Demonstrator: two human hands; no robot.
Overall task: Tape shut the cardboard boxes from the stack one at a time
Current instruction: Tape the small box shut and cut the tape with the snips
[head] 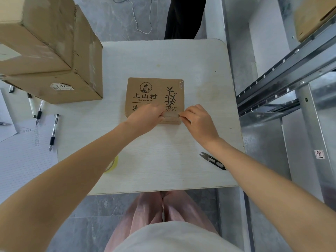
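- Head view: right hand [199,121] fingertips [181,115] are pinched together on the end of a clear tape strip [172,116], at the near right corner of the box [154,91].
- Left hand [145,118] fingers [161,113] are bent down onto the other end of the same strip, at the box's near edge, just below the printed plant.
- Can't tell if the left hand is pinching the strip or only pressing it flat.
- The strip spans the short gap between the two hands and lies along the box's near edge. The hands are near each other but not touching.
- The box is flat, brown and printed side up, lying in the middle of the white table [163,57]. The left hand covers part of its near edge.
- Glossy tape also shows on the box's far right corner.
- Tape roll [113,165] is on the table near the front edge, mostly hidden under the left forearm.
- Black snips [213,160] lie on the table just beside the right forearm, well apart from the box.
- Big cartons [54,57] are stacked at the table's far left.
- Pens [53,131] and lined paper [21,157] lie to the left of the table.
- Metal shelving [283,73] stands on the right.
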